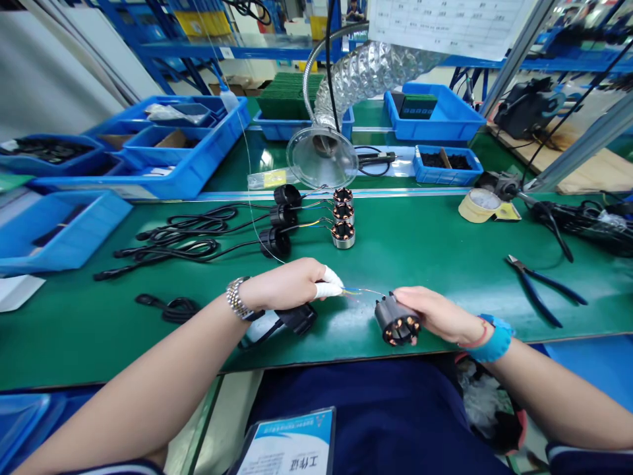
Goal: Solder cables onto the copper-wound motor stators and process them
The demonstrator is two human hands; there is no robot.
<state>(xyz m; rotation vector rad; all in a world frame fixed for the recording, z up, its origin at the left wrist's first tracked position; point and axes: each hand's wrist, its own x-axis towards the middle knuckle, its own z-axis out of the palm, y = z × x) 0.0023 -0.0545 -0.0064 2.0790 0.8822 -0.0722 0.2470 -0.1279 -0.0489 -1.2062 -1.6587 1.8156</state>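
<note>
Between white-covered fingertips, my left hand (297, 280) pinches thin coloured wires (352, 291). Just below that hand lies a black cap (299, 319) with a black cable running off to the left. My right hand (435, 310) is wrapped round a motor stator (397, 320), a dark cylinder with copper windings facing me. Thin leads stretch between the stator and the wires at my left fingertips; whether they are joined I cannot tell. Farther back, several finished-looking stators (343, 235) stand in a row, wired to black caps (275, 243) with coiled black cables (188, 251).
Diagonal cutters (539, 287) lie on the green table at right, with a tape roll (479, 204) behind. A clear fume hood (322, 158) on a foil duct hangs over the back. Blue bins (198, 168) line the left and rear.
</note>
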